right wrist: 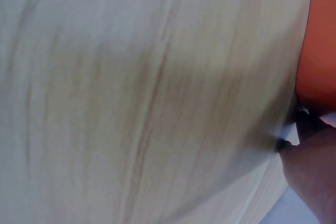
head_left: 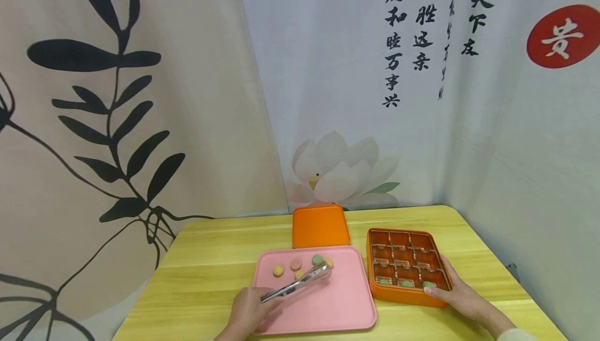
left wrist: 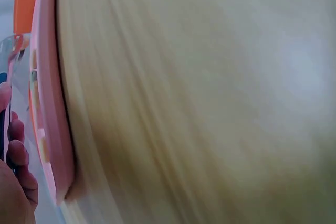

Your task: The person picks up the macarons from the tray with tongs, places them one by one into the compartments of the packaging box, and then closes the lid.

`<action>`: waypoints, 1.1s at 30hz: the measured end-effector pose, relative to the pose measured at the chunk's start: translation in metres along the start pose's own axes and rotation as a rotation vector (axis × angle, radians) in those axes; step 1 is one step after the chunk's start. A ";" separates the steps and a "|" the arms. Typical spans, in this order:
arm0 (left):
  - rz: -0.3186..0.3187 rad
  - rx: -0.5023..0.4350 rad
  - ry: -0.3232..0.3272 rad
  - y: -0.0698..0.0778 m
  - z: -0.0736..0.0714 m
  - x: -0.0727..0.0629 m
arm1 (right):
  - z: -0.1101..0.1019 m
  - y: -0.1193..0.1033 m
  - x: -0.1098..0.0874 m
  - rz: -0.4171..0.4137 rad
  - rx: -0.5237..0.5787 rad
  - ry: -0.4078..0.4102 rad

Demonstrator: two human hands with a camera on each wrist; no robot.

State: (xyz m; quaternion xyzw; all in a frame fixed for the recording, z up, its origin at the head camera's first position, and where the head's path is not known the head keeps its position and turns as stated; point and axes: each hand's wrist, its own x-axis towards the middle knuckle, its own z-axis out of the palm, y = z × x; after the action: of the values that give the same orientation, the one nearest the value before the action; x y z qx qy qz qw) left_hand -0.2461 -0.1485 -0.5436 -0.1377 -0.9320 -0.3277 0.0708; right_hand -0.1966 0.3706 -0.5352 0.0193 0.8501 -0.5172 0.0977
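My left hand (head_left: 248, 307) grips a pair of metal tongs (head_left: 300, 282) over a pink tray (head_left: 335, 310). The head view has the tongs' tips beside a yellow macaron-like piece (head_left: 328, 263); whether they touch it I cannot tell. Also on the tray are a green piece (head_left: 317, 260), a pink one (head_left: 296, 264) and more yellow ones (head_left: 278, 270). My right hand (head_left: 464, 294) holds an orange box (head_left: 403, 293) by its front right corner, thumb over the rim. Clear dividers split the box into compartments; green pieces (head_left: 407, 282) lie in its front row.
An orange lid-like square (head_left: 321, 226) lies behind the tray, near the table's back edge. The wood-grain table (head_left: 211, 268) reaches back to a printed curtain (head_left: 225, 96). Another curtain side runs along the right.
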 end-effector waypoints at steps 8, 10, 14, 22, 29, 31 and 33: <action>0.071 -0.020 0.050 0.020 0.015 0.019 | -0.001 0.001 0.000 -0.039 0.038 0.002; 0.087 -0.037 0.054 0.027 0.021 0.024 | -0.001 0.001 0.000 -0.036 0.036 0.003; 0.099 -0.045 0.063 0.043 0.033 0.035 | -0.001 0.002 -0.001 -0.033 0.031 0.002; 0.105 -0.127 0.067 0.079 0.057 0.058 | -0.001 0.004 -0.002 -0.024 0.041 0.005; 0.096 -0.149 0.068 0.081 0.058 0.062 | 0.000 0.004 -0.001 0.008 -0.001 0.019; 0.084 -0.113 0.075 0.072 0.052 0.058 | 0.000 0.003 -0.001 0.003 -0.005 0.021; 0.071 -0.107 0.081 0.060 0.045 0.054 | 0.000 0.002 0.001 -0.022 0.019 0.013</action>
State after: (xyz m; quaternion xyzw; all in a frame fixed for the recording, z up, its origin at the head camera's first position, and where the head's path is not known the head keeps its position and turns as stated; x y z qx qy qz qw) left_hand -0.2812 -0.0637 -0.5313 -0.1608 -0.9041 -0.3797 0.1124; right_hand -0.1970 0.3710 -0.5369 0.0142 0.8459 -0.5262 0.0860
